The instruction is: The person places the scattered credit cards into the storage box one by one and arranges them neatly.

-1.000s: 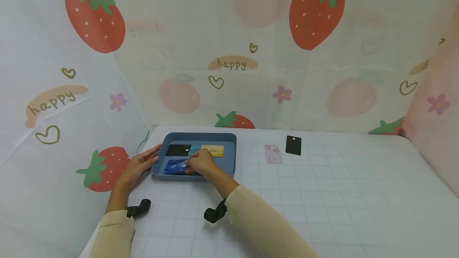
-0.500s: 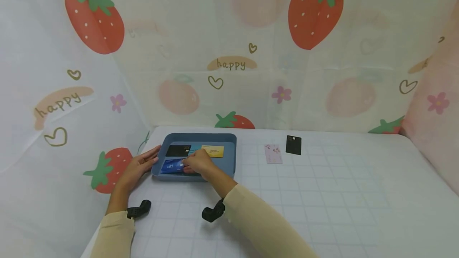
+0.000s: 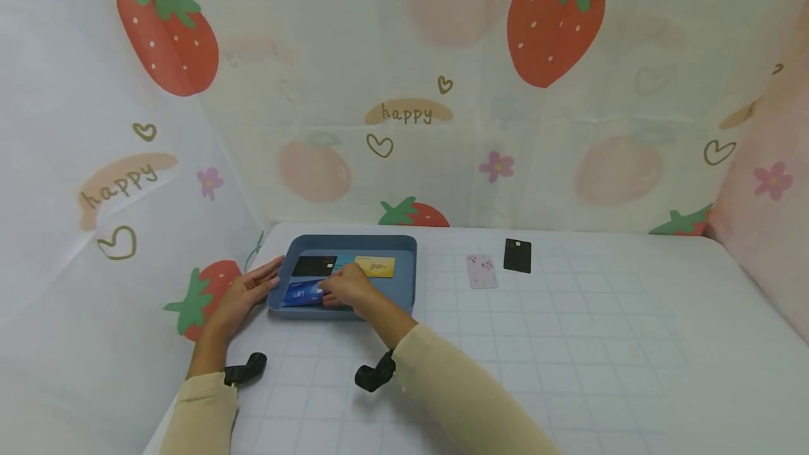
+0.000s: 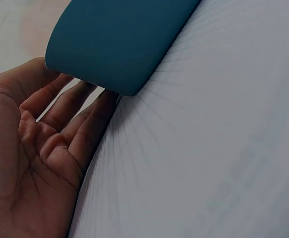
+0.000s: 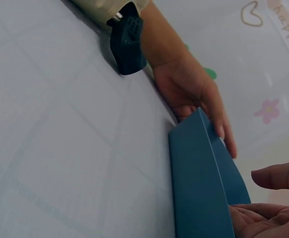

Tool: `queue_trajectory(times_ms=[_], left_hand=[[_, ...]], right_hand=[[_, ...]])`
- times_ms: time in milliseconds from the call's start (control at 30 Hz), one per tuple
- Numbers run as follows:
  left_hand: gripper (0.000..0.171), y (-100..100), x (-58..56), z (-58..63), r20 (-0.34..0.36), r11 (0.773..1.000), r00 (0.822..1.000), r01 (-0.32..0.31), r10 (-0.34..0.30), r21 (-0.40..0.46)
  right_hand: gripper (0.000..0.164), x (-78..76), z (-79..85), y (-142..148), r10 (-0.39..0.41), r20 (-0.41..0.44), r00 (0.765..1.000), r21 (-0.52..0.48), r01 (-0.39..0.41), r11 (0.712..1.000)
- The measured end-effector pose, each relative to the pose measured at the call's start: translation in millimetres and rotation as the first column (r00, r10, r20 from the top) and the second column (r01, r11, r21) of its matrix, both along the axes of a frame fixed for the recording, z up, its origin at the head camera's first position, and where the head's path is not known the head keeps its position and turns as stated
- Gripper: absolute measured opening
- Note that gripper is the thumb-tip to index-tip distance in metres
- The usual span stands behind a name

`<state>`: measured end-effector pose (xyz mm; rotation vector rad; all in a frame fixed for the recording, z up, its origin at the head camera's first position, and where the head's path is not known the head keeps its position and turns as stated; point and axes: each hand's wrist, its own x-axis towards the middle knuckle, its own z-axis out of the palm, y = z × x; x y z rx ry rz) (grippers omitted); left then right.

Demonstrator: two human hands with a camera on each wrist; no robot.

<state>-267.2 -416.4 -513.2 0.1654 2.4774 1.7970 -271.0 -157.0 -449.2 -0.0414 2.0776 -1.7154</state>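
Note:
In the head view my right hand [image 3: 347,285] reaches into the blue-grey tray [image 3: 407,286], its fingers at the right end of a blue bank card [image 3: 302,293], which they appear to hold. The card lies front left in the tray. In the right wrist view that hand's thumb stands apart from its curled fingers, and the tray wall hides the card. My left hand [image 3: 243,295] rests against the tray's left side with fingers stretched out; its palm shows in the left wrist view. Behind the blue card lie a black card [image 3: 314,266], a partly covered teal card [image 3: 343,260] and a yellow card [image 3: 377,267].
Right of the tray, a pink patterned card [image 3: 482,272] and another black card [image 3: 517,256] lie on the white gridded tablecloth [image 3: 543,350]. A fabric backdrop printed with strawberries rises behind the table and along its sides.
My right hand has moved slightly left with the blue card, which now sits nearer the tray's left wall. The left hand and the other cards have stayed in place.

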Motion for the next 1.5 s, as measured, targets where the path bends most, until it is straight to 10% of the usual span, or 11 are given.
queue_trajectory(times_ms=[1500], left_hand=[[0.059,2,3.5,2.4,-0.025,1.0,1.0,-0.002,0.001,-0.026]], right_hand=[[0.031,4.7,6.4,27,0.099,-0.038,0.994,-0.077,-0.102,0.992]])
